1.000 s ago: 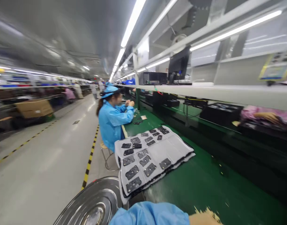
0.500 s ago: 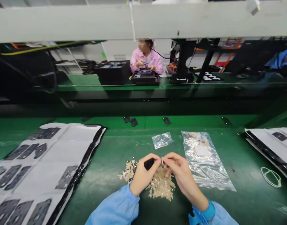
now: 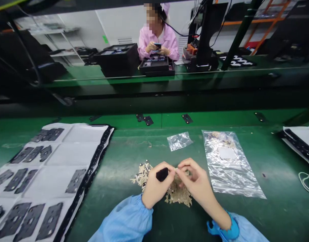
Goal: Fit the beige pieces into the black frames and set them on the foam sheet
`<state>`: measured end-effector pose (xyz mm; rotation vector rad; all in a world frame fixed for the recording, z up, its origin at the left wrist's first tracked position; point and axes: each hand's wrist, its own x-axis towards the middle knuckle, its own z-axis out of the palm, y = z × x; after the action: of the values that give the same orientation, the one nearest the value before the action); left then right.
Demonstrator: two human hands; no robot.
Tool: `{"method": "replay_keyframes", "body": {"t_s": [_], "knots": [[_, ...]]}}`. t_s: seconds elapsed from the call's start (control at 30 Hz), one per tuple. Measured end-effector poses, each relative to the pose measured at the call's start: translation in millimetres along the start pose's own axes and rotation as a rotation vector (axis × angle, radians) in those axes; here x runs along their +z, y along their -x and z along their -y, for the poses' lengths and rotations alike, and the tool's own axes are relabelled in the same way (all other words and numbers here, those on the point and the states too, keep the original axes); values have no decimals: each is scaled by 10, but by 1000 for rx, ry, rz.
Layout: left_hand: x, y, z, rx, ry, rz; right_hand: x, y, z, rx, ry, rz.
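My left hand [image 3: 156, 183] is closed, its thumb and forefinger pinched together. A flat black piece [image 3: 162, 174] shows inside the curl of its fingers. Against it, tip to tip, my right hand [image 3: 194, 176] pinches too. Between the fingertips is a small beige piece [image 3: 175, 170], mostly covered by the fingers. Beneath the hands lies a heap of small beige pieces [image 3: 179, 194], partly hidden by them. Just left of my left hand is a smaller pile of beige pieces with dark parts [image 3: 142, 173].
At left, a white tray sheet with a black edge [image 3: 76, 156] bears several dark plates [image 3: 49, 220]. Clear bags [image 3: 179, 141] [image 3: 235, 171] lie beyond and to the right. Several black plates [image 3: 187, 118] lie farther back. A person in pink [image 3: 158, 40] works across the bench.
The view has tipped downward and shifted slightly, so the far bench shows more. Both hands stay over the heap; the fingertips have come closer together around the small beige piece.
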<state>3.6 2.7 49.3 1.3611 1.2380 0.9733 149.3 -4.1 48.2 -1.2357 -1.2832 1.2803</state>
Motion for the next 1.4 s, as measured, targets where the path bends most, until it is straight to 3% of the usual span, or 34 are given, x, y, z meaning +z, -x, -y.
{"method": "replay_keyframes", "body": {"t_s": [0.1, 0.2, 0.37, 0.53, 0.87, 0.97, 1.1, 1.27, 1.33, 1.4], "knots": [[-4, -4, 13, 80, -111, -33, -37, 9, 11, -209, 273, 34], [0, 7, 13, 142, -198, -49, -80, -4, 19, -285, 380, 146], [11, 23, 13, 148, -213, -39, -124, -28, -6, -298, 406, 229], [4, 11, 23, 71, -103, -5, -115, -12, -6, -288, 388, 228], [9, -2, 16, 36, -90, 25, -114, -56, 4, 3, 127, 236], [15, -15, 28, 15, -65, 6, -129, -68, -12, 19, 115, 174], [-19, -57, 77, -114, 57, -108, -204, -96, -16, -67, 244, 51], [-61, -105, 101, -179, 231, -164, -301, -106, -11, -272, 495, 407], [-54, -103, 97, -176, 228, -152, -309, -102, -29, -289, 541, 418], [-39, -94, 94, -172, 213, -122, -305, -102, -57, -216, 525, 342]]}}
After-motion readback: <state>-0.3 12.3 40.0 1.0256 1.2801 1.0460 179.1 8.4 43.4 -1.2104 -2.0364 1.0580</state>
